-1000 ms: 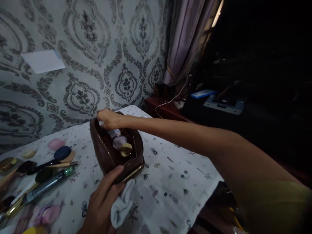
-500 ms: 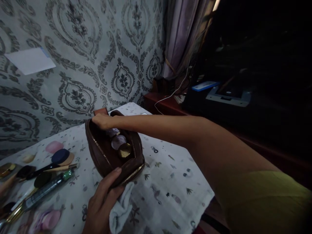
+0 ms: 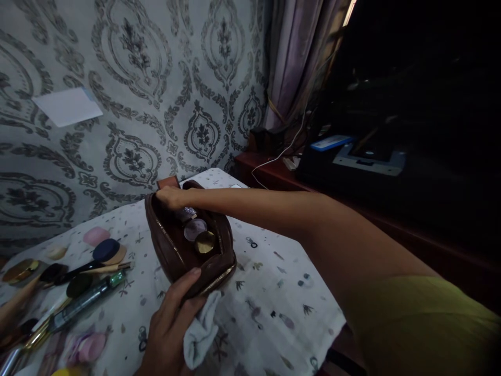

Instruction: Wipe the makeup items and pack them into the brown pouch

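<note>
The brown bag stands unzipped on the bench, its mouth gaping upward. The right hand dips into the far end of the bag; its fingertips are hidden inside, so I cannot tell whether they grasp anything. Its forearm crosses over the bag's right side, leading back to a yellow-green sleeve. The left hand is at the near end of the bag, a finger lying on the rim, with a crumpled pale cloth clasped in it.

Inside the bag, a gold round lid sits toward the near end, a pale round container just beyond it, and a glittery piece farther in, beside the right wrist. An orange-brown tab rises at the bag's far end.

Left of the bag lie a pink rounded piece, a blue-topped round item next to it, and, nearer than these, a green-capped tube among several brushes. A gold-rimmed round item lies farther left of the bag. Beyond the bag rises a patterned wall bearing a white sheet; beyond it to the right hangs a purplish curtain.
</note>
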Demonstrator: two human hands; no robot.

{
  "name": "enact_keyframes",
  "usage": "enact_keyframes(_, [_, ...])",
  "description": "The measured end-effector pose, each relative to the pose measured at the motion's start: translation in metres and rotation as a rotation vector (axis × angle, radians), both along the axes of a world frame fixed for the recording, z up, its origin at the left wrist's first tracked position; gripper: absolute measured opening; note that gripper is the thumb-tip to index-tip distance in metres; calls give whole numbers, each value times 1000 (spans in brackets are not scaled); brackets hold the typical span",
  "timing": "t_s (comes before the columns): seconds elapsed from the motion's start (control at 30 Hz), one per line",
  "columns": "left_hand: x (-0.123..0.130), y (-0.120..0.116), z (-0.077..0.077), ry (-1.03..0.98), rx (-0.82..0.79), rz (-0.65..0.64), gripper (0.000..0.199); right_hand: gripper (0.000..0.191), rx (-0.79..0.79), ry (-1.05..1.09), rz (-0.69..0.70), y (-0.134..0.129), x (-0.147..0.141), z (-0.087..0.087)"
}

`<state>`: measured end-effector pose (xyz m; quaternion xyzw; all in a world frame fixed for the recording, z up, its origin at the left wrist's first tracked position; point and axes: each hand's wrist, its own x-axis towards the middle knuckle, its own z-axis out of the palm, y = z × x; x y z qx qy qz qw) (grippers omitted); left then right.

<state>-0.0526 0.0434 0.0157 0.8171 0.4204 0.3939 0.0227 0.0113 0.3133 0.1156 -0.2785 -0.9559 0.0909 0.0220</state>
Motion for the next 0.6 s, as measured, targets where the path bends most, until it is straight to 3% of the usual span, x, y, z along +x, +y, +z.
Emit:
enact_keyframes(0.27, [-2, 3, -3, -1, 41, 1, 29, 31, 23, -35, -15, -5, 6, 7])
enact_keyframes(0.6, [4, 4, 10, 0, 49, -26, 22, 22, 12, -50, -105, -22, 17, 34])
